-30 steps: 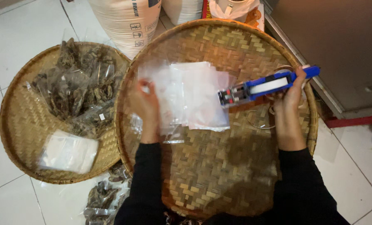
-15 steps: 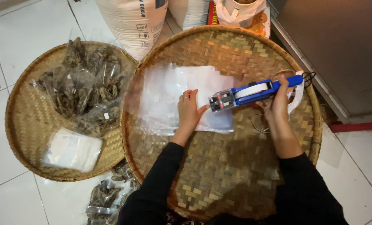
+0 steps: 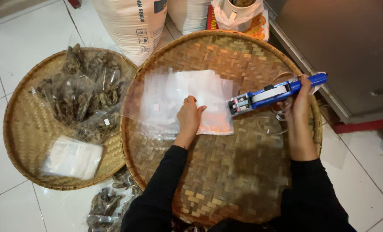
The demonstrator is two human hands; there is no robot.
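left hand [image 3: 190, 117] flat, palm down; right hand [image 3: 297, 99] in closed grip.

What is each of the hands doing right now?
Left hand: open, pressing the clear plastic bags.
Right hand: closed around the blue handheld label gun.

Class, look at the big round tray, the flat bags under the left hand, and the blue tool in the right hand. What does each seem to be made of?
Round tray: woven bamboo or similar strips, matte tan, with a visible plaited pattern.
Flat bags: thin clear plastic, glossy and see-through.
Blue tool: hard moulded plastic, smooth, with a white strip on top; any inner metal cannot be told.
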